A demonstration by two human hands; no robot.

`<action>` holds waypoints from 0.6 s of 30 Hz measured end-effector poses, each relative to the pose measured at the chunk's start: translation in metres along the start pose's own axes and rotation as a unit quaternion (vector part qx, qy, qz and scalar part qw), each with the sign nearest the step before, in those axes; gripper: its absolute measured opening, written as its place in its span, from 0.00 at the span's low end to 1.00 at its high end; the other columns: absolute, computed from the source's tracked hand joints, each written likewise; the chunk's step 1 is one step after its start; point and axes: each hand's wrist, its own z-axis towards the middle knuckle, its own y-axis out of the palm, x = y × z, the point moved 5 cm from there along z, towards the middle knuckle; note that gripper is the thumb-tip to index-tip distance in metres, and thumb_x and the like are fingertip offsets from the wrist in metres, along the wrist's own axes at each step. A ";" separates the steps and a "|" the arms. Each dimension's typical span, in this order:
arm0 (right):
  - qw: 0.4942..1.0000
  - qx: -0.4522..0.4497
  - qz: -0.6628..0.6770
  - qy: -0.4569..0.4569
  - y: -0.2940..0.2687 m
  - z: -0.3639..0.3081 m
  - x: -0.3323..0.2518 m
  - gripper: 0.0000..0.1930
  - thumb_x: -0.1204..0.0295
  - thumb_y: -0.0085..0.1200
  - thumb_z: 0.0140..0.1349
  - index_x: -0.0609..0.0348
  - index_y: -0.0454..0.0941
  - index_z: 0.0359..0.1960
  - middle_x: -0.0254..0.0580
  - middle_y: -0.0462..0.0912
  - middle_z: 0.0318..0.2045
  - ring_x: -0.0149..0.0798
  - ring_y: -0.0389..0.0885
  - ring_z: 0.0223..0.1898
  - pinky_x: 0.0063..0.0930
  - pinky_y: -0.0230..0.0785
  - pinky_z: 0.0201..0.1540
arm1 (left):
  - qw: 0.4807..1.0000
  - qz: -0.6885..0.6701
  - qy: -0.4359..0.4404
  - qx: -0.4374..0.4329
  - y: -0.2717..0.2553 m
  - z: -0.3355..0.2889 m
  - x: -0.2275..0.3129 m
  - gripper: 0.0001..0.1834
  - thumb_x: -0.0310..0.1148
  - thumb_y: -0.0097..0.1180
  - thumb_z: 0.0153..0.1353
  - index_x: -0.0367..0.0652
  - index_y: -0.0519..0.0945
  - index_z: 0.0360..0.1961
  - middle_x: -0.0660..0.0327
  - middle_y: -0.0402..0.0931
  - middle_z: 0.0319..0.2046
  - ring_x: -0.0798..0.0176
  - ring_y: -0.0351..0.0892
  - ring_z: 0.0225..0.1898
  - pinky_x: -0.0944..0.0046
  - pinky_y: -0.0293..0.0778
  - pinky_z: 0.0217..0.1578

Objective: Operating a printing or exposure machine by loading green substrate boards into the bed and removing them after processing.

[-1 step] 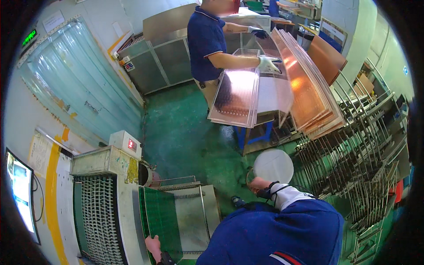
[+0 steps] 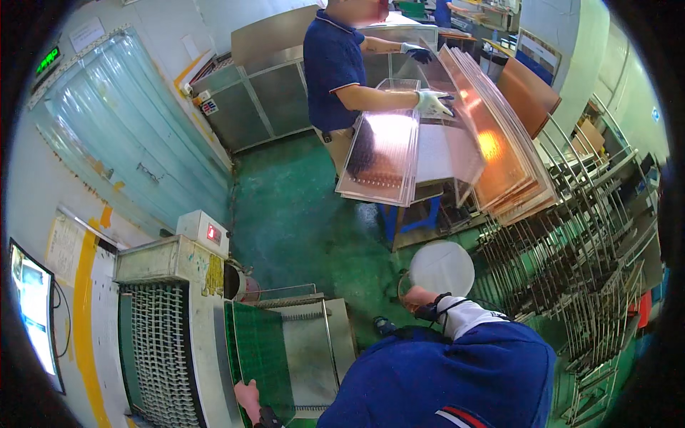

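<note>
At the lower left, my left hand (image 2: pixel 247 396) is closed at the edge of a green translucent panel (image 2: pixel 262 349). The panel stands in a metal rack (image 2: pixel 311 349) with spring-like coils across it. My right hand (image 2: pixel 419 297) is beside a round white disc (image 2: pixel 444 268) low over the floor. Its fingers are curled by a thin brownish rim at the disc's left side; what they hold is too small to make out.
A machine with rows of rollers (image 2: pixel 163 349) stands at the left. Ahead, a co-worker (image 2: pixel 334 71) in gloves handles clear-edged sheets (image 2: pixel 382 153) beside a leaning stack of copper-coloured panels (image 2: pixel 492 135). Metal rod racks (image 2: pixel 571 242) crowd the right side.
The co-worker's sheet beside the copper-coloured stack has shifted slightly, and the glare on the stack has moved. My hands look unmoved.
</note>
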 end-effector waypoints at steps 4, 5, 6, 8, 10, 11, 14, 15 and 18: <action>0.997 -0.006 -0.060 -0.041 -0.005 -0.007 -0.008 0.15 0.64 0.47 0.52 0.63 0.80 0.24 0.45 0.82 0.24 0.40 0.82 0.27 0.35 0.74 0.31 | 1.000 -0.021 0.001 -0.018 0.004 0.003 -0.003 0.19 0.34 0.61 0.47 0.32 0.77 0.38 0.44 0.77 0.34 0.42 0.76 0.38 0.52 0.71 0.38; 0.995 -0.004 -0.083 -0.056 -0.006 -0.006 -0.006 0.15 0.63 0.46 0.52 0.63 0.80 0.24 0.45 0.82 0.24 0.40 0.82 0.28 0.35 0.74 0.32 | 1.000 -0.020 0.005 -0.015 0.004 0.003 -0.002 0.18 0.34 0.61 0.47 0.32 0.78 0.37 0.44 0.77 0.33 0.42 0.76 0.38 0.52 0.71 0.38; 0.996 -0.020 -0.053 -0.064 -0.005 -0.003 -0.004 0.13 0.65 0.47 0.51 0.63 0.79 0.22 0.44 0.82 0.23 0.40 0.81 0.24 0.34 0.74 0.28 | 1.000 -0.020 0.009 -0.013 0.004 0.003 -0.001 0.18 0.34 0.61 0.47 0.33 0.78 0.37 0.44 0.77 0.33 0.42 0.76 0.38 0.52 0.71 0.38; 0.995 -0.052 0.005 -0.081 0.002 0.011 0.005 0.10 0.69 0.50 0.50 0.62 0.78 0.18 0.43 0.81 0.19 0.39 0.80 0.18 0.32 0.74 0.19 | 0.999 -0.042 0.010 -0.016 0.005 0.003 -0.004 0.17 0.33 0.61 0.47 0.34 0.78 0.37 0.45 0.77 0.33 0.43 0.77 0.37 0.52 0.71 0.37; 0.998 -0.047 -0.021 -0.025 0.004 0.003 -0.001 0.14 0.64 0.47 0.52 0.60 0.79 0.23 0.44 0.82 0.24 0.41 0.81 0.26 0.34 0.74 0.29 | 0.997 -0.080 0.003 -0.024 0.014 0.007 -0.017 0.16 0.33 0.60 0.47 0.35 0.79 0.36 0.45 0.78 0.33 0.44 0.77 0.37 0.52 0.71 0.37; 0.999 -0.041 -0.033 0.004 0.004 0.000 0.000 0.16 0.61 0.45 0.52 0.60 0.80 0.25 0.44 0.82 0.27 0.43 0.82 0.30 0.35 0.75 0.34 | 0.997 -0.069 -0.008 -0.023 0.016 0.009 -0.019 0.15 0.32 0.60 0.47 0.36 0.79 0.36 0.46 0.78 0.33 0.44 0.77 0.37 0.52 0.71 0.37; 0.991 -0.039 -0.112 -0.068 0.003 0.010 0.008 0.15 0.61 0.47 0.52 0.59 0.81 0.25 0.43 0.82 0.26 0.43 0.82 0.30 0.35 0.75 0.34 | 0.998 -0.053 -0.017 -0.023 0.016 0.011 -0.013 0.15 0.32 0.60 0.47 0.37 0.79 0.36 0.46 0.78 0.32 0.45 0.77 0.36 0.52 0.71 0.36; 0.989 -0.040 -0.112 -0.085 0.005 0.022 0.018 0.15 0.61 0.47 0.52 0.59 0.81 0.25 0.43 0.82 0.26 0.43 0.82 0.30 0.35 0.75 0.34 | 0.998 -0.057 -0.007 -0.024 0.012 0.008 -0.005 0.15 0.32 0.60 0.47 0.37 0.79 0.36 0.47 0.78 0.32 0.45 0.77 0.36 0.52 0.71 0.36; 0.988 -0.047 -0.113 -0.099 0.012 0.043 0.029 0.14 0.62 0.47 0.51 0.58 0.82 0.25 0.42 0.82 0.26 0.42 0.82 0.29 0.34 0.75 0.33 | 0.998 -0.066 -0.007 -0.024 0.013 0.009 -0.012 0.15 0.32 0.60 0.47 0.38 0.79 0.37 0.47 0.78 0.33 0.45 0.77 0.37 0.52 0.71 0.37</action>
